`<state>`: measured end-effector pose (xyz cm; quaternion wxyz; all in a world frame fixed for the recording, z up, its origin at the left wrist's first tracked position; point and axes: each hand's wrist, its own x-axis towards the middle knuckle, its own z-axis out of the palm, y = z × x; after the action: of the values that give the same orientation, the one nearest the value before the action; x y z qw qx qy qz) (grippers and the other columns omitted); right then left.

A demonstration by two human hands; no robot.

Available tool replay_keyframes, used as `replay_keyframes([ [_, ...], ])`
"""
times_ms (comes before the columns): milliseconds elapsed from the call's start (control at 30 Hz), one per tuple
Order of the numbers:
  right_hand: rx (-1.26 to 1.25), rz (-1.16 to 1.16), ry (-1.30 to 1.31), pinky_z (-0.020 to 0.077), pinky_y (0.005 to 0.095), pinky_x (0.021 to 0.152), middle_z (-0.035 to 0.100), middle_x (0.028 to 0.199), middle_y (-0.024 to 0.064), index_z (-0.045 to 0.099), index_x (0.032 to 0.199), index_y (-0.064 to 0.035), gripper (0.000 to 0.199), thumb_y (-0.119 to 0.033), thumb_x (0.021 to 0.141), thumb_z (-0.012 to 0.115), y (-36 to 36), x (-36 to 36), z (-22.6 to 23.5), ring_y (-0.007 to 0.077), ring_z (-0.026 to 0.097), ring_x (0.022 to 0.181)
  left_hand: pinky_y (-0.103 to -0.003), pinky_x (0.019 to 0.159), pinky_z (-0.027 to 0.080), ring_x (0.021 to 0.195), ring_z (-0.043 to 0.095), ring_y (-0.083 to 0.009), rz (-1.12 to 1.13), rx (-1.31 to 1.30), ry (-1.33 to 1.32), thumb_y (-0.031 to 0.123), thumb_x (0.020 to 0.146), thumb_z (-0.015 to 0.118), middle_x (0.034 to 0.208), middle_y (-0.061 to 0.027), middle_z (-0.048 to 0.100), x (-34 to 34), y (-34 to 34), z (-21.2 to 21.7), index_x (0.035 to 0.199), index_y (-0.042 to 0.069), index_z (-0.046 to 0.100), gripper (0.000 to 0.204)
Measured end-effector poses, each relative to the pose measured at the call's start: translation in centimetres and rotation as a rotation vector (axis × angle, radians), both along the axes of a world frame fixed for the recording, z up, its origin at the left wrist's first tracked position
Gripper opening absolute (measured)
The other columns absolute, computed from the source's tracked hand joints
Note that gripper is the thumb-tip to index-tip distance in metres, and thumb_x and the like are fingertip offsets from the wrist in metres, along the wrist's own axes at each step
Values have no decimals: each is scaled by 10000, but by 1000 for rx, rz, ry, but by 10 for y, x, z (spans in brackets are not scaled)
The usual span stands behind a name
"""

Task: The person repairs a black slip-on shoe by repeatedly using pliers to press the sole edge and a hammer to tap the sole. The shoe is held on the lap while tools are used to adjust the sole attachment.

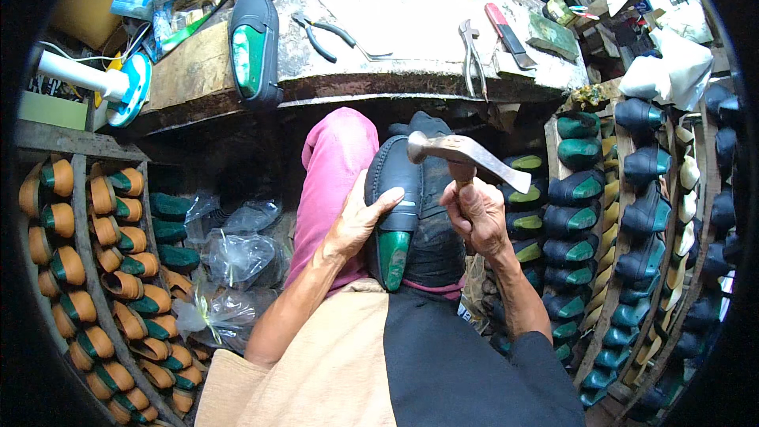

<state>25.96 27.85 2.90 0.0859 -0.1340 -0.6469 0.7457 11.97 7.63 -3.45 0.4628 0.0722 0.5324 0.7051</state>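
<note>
Left hand [356, 225] wraps the side of the dark shoe [403, 205] resting on the lap, thumb across its top. Right hand [477, 217] fisted tight round the hammer [466, 154] handle, head raised just above the shoe, wrist cocked.

A black leather shoe stretched over a glossy green last [395, 221] lies lengthwise on the lap at centre frame, toe toward twelve o'clock, the green heel end toward six. At its two o'clock, a steel-headed hammer with a short wooden handle [466, 156] hovers, its flat face toward nine, its tapered peen toward four.
</note>
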Motion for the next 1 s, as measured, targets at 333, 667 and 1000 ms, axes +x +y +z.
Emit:
replay_keyframes([
  [333, 137, -49, -49, 310, 248, 500, 487, 626, -50, 731, 1085, -4, 534, -476, 1236, 530, -3, 1, 9, 28, 409, 537, -373, 1131, 539, 1281, 655, -195, 2, 20, -5, 329, 1044, 866, 1423, -113, 680, -1, 2, -3, 1591, -2, 536, 720],
  [667, 155, -118, -238, 300, 259, 462, 463, 611, -55, 690, 1079, -17, 542, -503, 1235, 508, -8, 6, 6, 41, 385, 484, -374, 1125, 544, 1278, 654, -199, -12, -1, -43, 336, 1050, 864, 1409, -119, 675, 1, 0, 0, 1598, -3, 514, 734],
  [1000, 453, -210, -370, 301, 276, 512, 490, 655, -43, 671, 945, -38, 565, -512, 1225, 547, -14, -5, 13, 46, 414, 562, -374, 1114, 555, 1252, 666, -199, -5, -27, 33, 324, 1045, 872, 1394, -122, 685, 1, 1, 1, 1583, -4, 532, 717],
])
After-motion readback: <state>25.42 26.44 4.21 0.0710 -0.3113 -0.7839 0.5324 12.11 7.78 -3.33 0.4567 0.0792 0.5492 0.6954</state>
